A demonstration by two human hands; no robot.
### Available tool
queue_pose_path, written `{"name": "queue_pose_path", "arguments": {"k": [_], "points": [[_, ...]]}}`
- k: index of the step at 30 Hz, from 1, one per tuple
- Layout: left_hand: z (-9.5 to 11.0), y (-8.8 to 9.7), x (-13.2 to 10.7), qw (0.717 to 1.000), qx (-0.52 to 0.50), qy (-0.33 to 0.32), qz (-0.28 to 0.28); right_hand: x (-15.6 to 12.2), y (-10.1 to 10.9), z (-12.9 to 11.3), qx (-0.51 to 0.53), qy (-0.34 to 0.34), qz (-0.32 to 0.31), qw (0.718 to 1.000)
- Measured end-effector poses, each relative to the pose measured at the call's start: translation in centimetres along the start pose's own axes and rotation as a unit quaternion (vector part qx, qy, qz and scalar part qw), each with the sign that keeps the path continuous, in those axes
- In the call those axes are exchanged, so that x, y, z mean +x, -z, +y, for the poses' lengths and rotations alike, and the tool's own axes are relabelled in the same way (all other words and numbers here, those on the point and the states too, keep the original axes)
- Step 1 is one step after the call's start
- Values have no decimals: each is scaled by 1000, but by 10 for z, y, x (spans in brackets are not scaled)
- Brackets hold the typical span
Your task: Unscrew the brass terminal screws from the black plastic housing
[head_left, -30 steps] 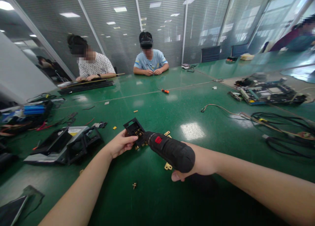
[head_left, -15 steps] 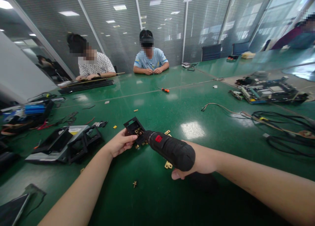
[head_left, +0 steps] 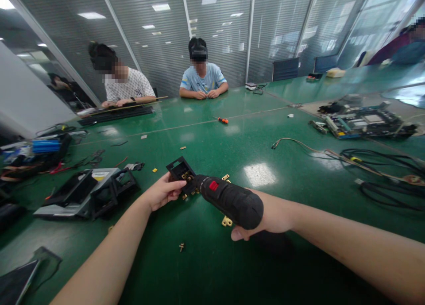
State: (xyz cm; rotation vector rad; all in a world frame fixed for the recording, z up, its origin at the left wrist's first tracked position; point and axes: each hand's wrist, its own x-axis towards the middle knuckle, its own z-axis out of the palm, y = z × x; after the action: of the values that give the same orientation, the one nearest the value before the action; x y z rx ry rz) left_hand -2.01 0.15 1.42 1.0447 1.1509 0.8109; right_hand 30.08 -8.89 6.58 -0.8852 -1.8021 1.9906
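My left hand (head_left: 166,192) is closed on the near left side of a black plastic housing (head_left: 178,167) that has brass pieces inside it. A black power drill (head_left: 229,198) with a red switch is gripped in my right hand (head_left: 262,221), its body hiding most of the fingers. The drill's nose points left at the housing; its bit is hidden, so I cannot tell whether it touches. Gold-coloured metal pieces (head_left: 227,221) lie under and beside the drill. A few small screws (head_left: 181,247) rest on the green table (head_left: 159,269) nearer to me.
At left lie grey and black casing parts (head_left: 75,194) and a blue bundle (head_left: 46,146). Circuit boards (head_left: 361,120) and coiled black cables (head_left: 381,181) are at right. An orange screwdriver (head_left: 223,120) lies farther off. Two people (head_left: 203,81) sit across the table.
Almost nothing differs. The view has shifted very slightly; both hands keep the housing and drill in the same place.
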Motion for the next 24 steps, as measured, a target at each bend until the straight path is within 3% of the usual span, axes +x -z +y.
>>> {"name": "queue_pose_path", "arguments": {"k": [24], "points": [[2, -1, 0, 1000, -27, 2, 1, -2, -2, -2, -7, 11, 2, 1000]]}}
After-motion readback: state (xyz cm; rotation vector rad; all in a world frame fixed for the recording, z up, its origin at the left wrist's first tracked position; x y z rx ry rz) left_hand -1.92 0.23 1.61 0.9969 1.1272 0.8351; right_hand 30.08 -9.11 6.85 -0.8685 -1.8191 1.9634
